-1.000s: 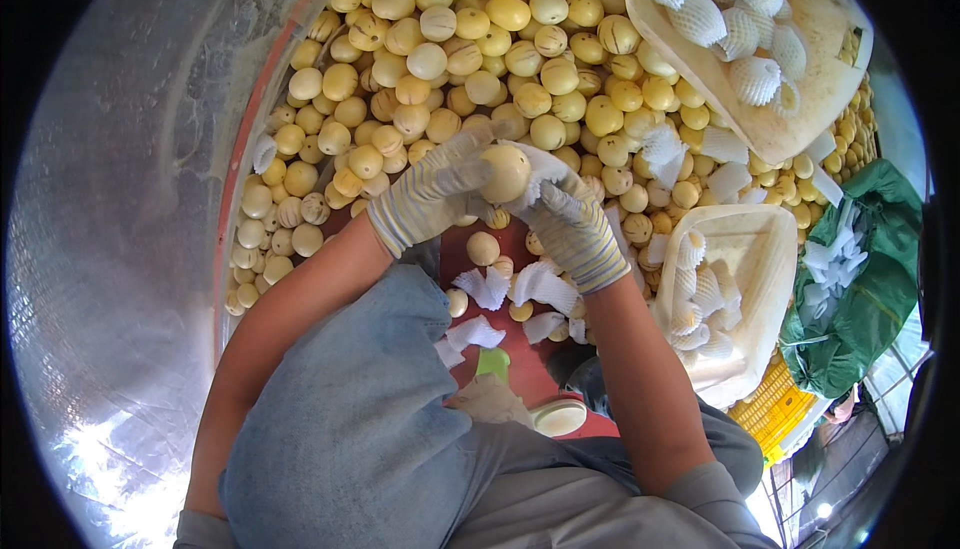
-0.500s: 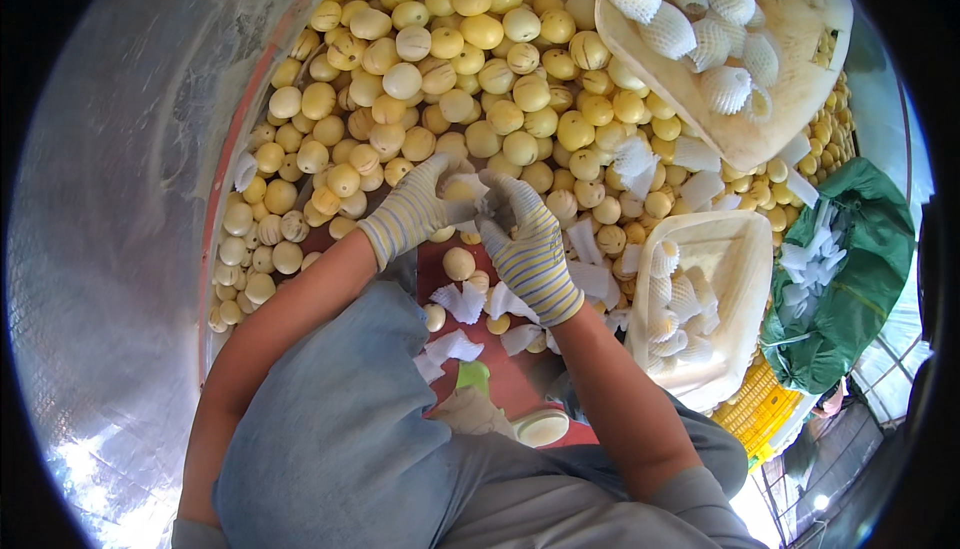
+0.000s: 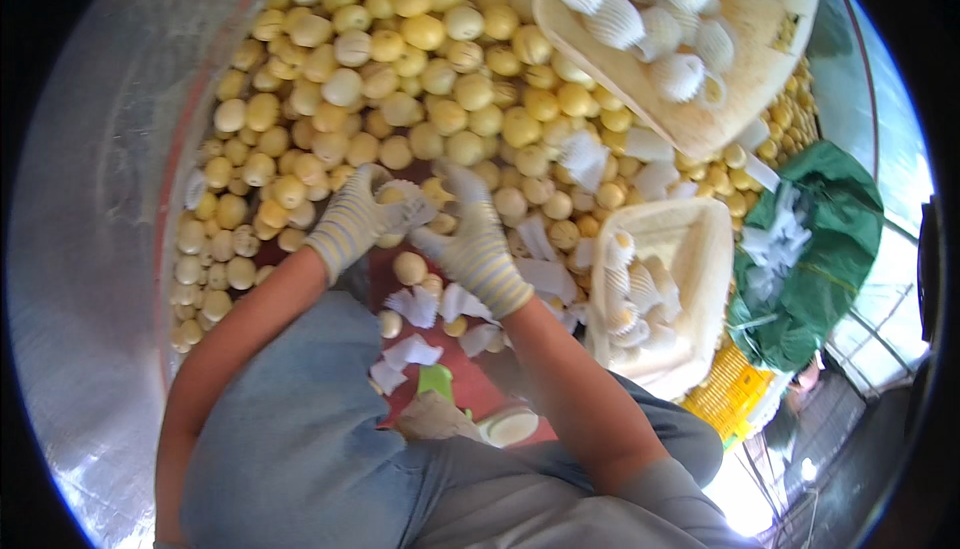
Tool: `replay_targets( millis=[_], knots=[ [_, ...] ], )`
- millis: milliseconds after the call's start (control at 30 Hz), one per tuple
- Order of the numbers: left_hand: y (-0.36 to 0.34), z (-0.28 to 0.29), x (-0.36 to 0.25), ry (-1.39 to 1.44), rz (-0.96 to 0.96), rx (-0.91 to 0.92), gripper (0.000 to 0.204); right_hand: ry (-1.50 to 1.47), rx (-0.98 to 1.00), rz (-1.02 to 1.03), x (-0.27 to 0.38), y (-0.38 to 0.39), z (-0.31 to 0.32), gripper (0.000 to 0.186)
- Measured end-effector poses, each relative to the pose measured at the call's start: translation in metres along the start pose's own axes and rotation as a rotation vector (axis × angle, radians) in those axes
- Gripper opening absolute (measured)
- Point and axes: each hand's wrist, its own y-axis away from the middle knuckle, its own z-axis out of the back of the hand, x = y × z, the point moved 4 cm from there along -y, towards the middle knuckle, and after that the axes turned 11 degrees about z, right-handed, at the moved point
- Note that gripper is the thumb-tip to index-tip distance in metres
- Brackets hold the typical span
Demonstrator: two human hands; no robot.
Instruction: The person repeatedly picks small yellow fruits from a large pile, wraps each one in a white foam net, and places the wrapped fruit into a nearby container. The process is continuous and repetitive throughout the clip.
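Both my hands wear white knit gloves with grey-blue and yellow stripes. Closed fingers of my left hand grip a pale pepino melon with white foam netting against it. Just right of it is my right hand, thumb and fingers spread, seemingly holding nothing; motion blurs its fingertips. Beyond them spreads a large heap of yellow pepino melons, some with dark streaks. Below the hands, loose white foam net sleeves and a few melons lie on a red surface.
At the upper right a cream plastic tub holds several foam-sleeved melons; a smaller tub to the right holds more. Beyond it sit a green bag of white foam sleeves and a yellow crate. A grey metallic sheet borders the left.
My hands have moved apart slightly: the right has come away from the melon and opened, while the left keeps hold of it. The whole view has shifted, so the scene sits further left.
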Motion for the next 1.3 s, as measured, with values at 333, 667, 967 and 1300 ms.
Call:
replay_targets(
  millis=[333,667,967,1300],
  knots=[
    [0.024,-0.006,-0.027,0.52,0.171,0.596,0.063,0.395,0.591,-0.315,0.026,0.014,0.125,0.059],
    [0.02,-0.015,-0.006,0.419,0.298,0.62,0.04,0.749,0.906,-0.397,0.001,0.08,0.163,0.045],
    [0.021,-0.022,-0.03,0.295,0.079,0.519,0.04,0.672,0.718,-0.348,-0.062,0.093,0.058,0.025],
    [0.021,-0.015,-0.064,0.19,-0.176,0.379,0.044,0.139,0.397,-0.416,0.025,-0.017,0.044,0.032]
  ],
)
